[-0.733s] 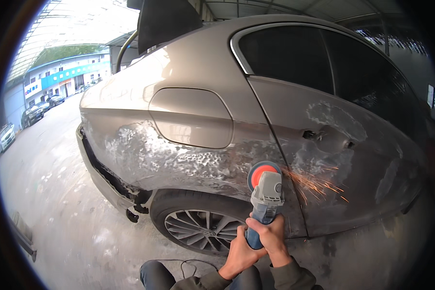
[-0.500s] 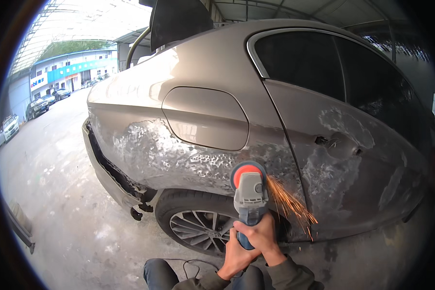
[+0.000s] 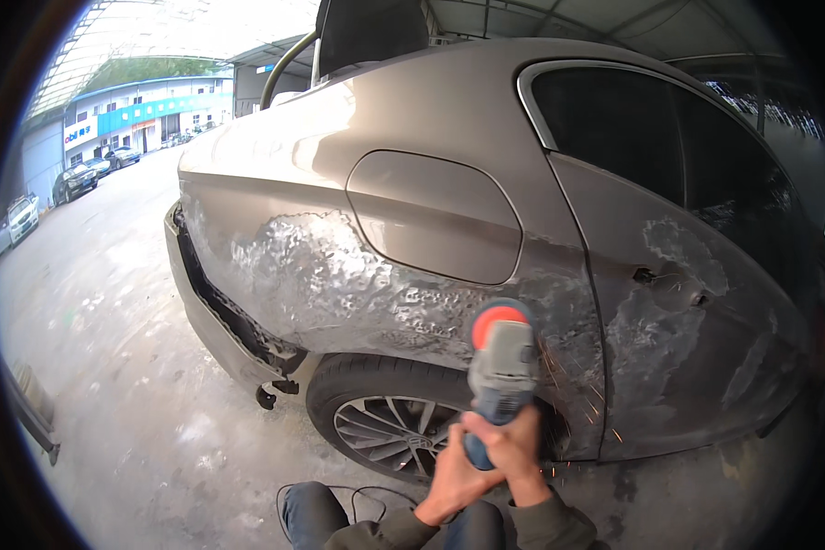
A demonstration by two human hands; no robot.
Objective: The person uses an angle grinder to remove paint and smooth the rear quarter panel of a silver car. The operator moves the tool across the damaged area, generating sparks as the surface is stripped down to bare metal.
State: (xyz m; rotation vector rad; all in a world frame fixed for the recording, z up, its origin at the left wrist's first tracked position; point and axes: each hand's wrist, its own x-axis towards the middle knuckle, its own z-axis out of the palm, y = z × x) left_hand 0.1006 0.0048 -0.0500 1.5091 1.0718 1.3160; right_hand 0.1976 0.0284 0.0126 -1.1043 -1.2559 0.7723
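Both my hands are wrapped round a grey and blue angle grinder (image 3: 503, 364) with a red-centred disc. My left hand (image 3: 456, 477) grips the lower end of its body, while my right hand (image 3: 511, 447) holds it just above and to the right. The disc is at the rear body panel (image 3: 385, 316) of a brown car, above the wheel arch, and a few sparks fly down to the right. Whether the disc still touches the metal I cannot tell. Around it the panel is sanded to bare, dimpled, shiny metal. The disc's edge is blurred.
Below the panel is the rear wheel (image 3: 403, 431). The rear door (image 3: 669, 367) has bare patches and two holes. A loose bumper edge (image 3: 213, 316) hangs at the left. A black cable (image 3: 357, 495) lies by my knees. Parked cars (image 3: 75, 183) stand far left.
The car sits further right in view, and the grinder has shifted right and tilted along with my hands. The spark stream has thinned from a dense spray to a few streaks.
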